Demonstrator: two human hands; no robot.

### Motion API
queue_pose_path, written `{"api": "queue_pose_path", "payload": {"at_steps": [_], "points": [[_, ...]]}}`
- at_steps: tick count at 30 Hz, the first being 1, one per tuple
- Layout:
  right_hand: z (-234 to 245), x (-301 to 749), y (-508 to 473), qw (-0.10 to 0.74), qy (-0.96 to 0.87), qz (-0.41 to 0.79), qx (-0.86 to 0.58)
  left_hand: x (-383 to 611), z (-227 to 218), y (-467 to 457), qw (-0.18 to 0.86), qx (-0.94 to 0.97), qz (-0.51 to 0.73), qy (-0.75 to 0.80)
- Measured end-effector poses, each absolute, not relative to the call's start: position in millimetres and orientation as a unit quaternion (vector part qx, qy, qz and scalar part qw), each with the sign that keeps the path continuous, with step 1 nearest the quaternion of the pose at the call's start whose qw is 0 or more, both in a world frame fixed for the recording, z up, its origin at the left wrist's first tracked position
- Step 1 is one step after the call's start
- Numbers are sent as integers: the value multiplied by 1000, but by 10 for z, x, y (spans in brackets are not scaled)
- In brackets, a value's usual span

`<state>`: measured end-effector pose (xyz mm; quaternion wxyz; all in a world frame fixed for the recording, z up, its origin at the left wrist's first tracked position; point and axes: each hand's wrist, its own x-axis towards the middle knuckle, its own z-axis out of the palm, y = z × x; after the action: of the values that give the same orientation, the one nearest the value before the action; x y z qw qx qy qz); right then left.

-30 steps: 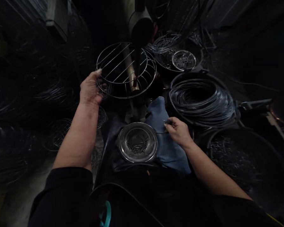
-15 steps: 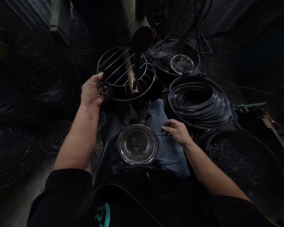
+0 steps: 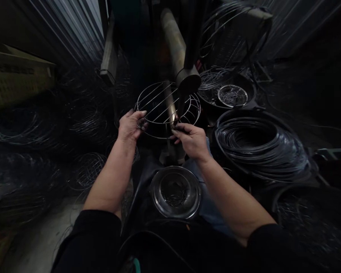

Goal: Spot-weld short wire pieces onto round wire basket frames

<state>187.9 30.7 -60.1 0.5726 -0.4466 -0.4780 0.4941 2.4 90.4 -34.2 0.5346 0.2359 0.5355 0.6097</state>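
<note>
My left hand (image 3: 133, 125) is closed on the left rim of a round wire rack (image 3: 156, 123), made of two rings with parallel bars across the top. The rack surrounds the lower arm and electrode tips of a welding machine (image 3: 189, 79). Close to those tips, my right hand (image 3: 191, 139) is closed in a pinch at the rack's near edge; whatever lies between its fingertips is too small and dark to make out. A shiny metal bowl (image 3: 197, 199) with bent wire pieces inside rests on my lap, beside a blue cloth (image 3: 210, 212).
At right sits a tub holding a large coil of wire (image 3: 250, 146). Behind it, another tub carries a small dish (image 3: 233, 95) of short wire pieces. A dark basin (image 3: 309, 220) of metal pieces lies front right. Wire racks (image 3: 88, 172) pile up at left.
My right hand has moved from above the blue cloth up and forward to the electrode tips. My left hand still holds the rack. The whole view has shifted.
</note>
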Motion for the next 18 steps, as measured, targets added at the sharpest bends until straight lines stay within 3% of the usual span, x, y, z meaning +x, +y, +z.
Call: {"api": "queue_pose_path", "payload": {"at_steps": [8,18], "points": [[-634,1877,261,530,-499,419,-543,141,-335,719,501,247,656,507],[-755,1849,252,546,-503,368,-560,165,-362,644,491,238,675,497]]}}
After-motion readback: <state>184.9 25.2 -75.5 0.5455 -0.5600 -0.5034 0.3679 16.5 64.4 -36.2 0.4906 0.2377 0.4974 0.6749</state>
